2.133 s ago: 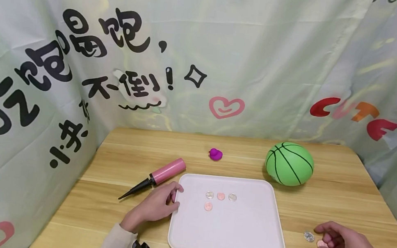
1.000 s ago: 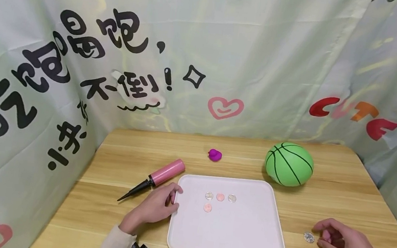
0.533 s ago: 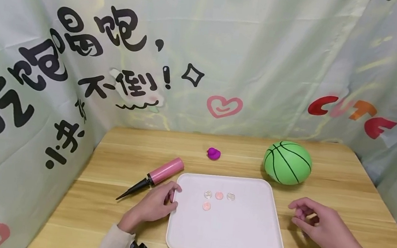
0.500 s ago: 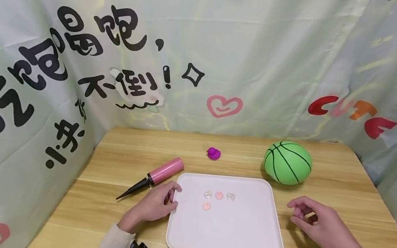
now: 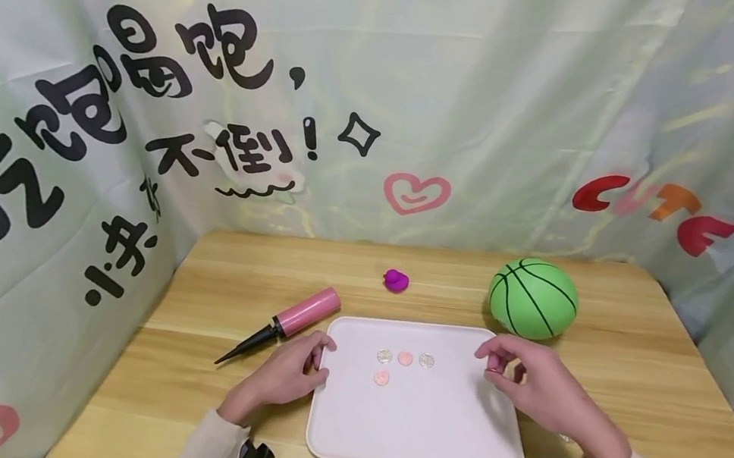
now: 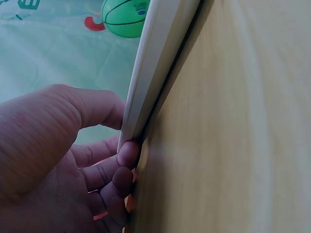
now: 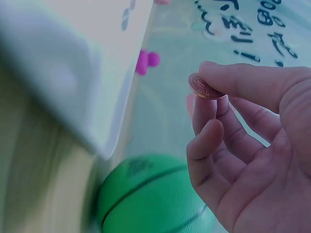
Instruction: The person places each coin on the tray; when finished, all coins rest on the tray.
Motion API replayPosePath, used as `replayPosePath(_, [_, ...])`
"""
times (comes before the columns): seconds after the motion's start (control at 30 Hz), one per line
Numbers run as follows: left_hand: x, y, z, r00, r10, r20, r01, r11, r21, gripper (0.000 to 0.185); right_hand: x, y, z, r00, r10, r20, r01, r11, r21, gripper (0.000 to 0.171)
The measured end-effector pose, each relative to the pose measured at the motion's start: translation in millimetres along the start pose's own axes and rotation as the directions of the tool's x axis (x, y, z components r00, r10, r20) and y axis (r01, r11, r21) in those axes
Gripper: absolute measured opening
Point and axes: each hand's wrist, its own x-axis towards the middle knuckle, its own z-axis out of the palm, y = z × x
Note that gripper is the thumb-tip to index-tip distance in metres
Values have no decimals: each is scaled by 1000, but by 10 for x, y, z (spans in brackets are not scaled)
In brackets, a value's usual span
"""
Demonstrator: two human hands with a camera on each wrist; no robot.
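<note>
The right hand (image 5: 536, 387) pinches a copper coin (image 7: 204, 87) between thumb and fingertips, and it now hangs over the right part of the tray (image 5: 416, 441). A second ago it was out on the bare table to the right of the tray, closing on that coin beside a silver one; since then it has lifted the coin and carried it leftward across the rim. My guess is that this coin is headed for the group already laid out. Four coins (image 5: 404, 358) lie on the tray, three in a row and one below the leftmost, and none of them has shifted. A silver coin (image 5: 565, 438) just shows on the wood behind the right wrist.

The left hand (image 5: 290, 372) has not moved: its curled fingers (image 6: 124, 162) press against the tray's left edge (image 6: 155, 63), steadying it. Beyond it lie the pump (image 5: 290, 320), the small purple toy (image 5: 396, 280) and the green ball (image 5: 533, 298), all where they were.
</note>
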Motion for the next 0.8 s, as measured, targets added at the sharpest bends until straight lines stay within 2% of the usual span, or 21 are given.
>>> replayPosePath(0.33, [23,4,4,1000,-8,9,9,1000,-11,35,235,-92,211,995,-24,98,16,996,84,28])
replayPosePath(0.6, [22,4,6,1000,7,7,-7,1000,-26,35,351,-158,369,984,-78,162,56,989,134,22])
replayPosePath(0.8, [15,3,-2,1000,6,2,-6,1000,-18,35,459,-149,521,978,-69,198,36,986,165,18])
